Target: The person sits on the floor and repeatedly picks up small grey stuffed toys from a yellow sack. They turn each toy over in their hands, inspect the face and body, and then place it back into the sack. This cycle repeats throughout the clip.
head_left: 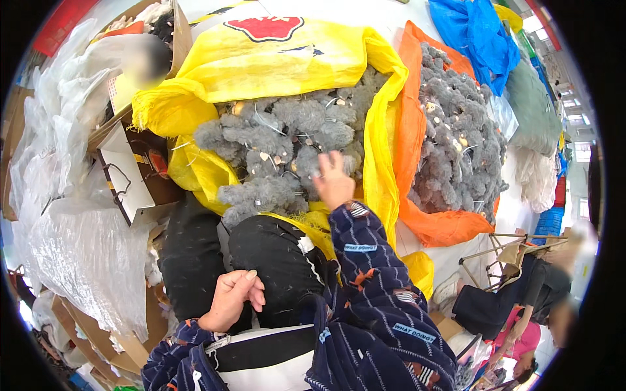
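My right hand (334, 181) reaches forward with its fingers apart, at the near right part of a heap of grey fluffy plush pieces (270, 130). Its fingertips are over or against the fluff; I cannot tell whether they press into it. Small beige bits and thin white strips show among the pieces. A yellow woven sack (274, 72), folded open, surrounds the heap. Close to my body, my left hand (235, 298) hovers by my knee with its fingers curled in and the thumb on top. Nothing shows in it.
An orange sack (409, 130) beside the yellow one holds more grey plush pieces (453, 143). On the left are a paper bag (134, 169) and clear plastic sheeting (85, 247). A blue sack (476, 39) lies at the far right. Another person (521, 319) sits at lower right, near a folding stool (502, 260).
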The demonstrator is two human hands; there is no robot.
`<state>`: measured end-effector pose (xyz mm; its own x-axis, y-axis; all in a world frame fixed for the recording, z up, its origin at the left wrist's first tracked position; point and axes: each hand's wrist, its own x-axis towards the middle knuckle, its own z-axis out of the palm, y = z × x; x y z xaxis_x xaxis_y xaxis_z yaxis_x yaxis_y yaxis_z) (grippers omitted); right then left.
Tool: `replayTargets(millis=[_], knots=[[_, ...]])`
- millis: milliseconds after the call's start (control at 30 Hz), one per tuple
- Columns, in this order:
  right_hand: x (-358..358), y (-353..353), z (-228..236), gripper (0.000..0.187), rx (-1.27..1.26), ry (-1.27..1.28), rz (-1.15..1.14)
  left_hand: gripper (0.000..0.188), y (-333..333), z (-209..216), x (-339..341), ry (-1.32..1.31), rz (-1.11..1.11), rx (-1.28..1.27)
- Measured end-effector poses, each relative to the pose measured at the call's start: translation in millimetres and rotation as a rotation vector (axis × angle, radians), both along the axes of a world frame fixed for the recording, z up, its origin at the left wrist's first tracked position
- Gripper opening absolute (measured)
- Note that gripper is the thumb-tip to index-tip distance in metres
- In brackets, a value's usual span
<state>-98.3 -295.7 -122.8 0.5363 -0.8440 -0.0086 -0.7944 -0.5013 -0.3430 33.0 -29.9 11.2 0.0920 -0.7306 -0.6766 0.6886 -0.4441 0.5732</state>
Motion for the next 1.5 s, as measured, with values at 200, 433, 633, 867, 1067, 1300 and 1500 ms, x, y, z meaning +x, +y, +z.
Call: replayTargets(millis=[200,433,633,867,1067,1300,1500], knots=[[-94,-37,-62,0.024,-0.073,0.005,-0.131,0.022,6,-4,-4,0.065,0.018,-0.068],[-84,-25,-46,0.017,0.113,-0.146,-0.290,0.017,1,-4,-9,-0.026,-0.083,-0.172],[-69,11,-49,0.053,0.308,0.200,-0.391,0.016,14,-10,-6,-0.142,-0.070,-0.171],[-84,2,-82,0.028,0.063,-0.374,-0.576,0.015,20,-8,-1,-0.187,-0.112,-0.202],[-75,18,66,0.027,-0.018,-0.707,-0.350,0.015,19,-10,-8,-0.269,-0.134,-0.294],[-63,136,245,0.012,0.296,-1.060,-0.230,0.063,17,29,-9,-1.221,-0.151,-0.605],[-29,185,263,0.012,0.549,-1.016,0.055,0.046,30,67,-19,-1.302,0.062,-0.959]])
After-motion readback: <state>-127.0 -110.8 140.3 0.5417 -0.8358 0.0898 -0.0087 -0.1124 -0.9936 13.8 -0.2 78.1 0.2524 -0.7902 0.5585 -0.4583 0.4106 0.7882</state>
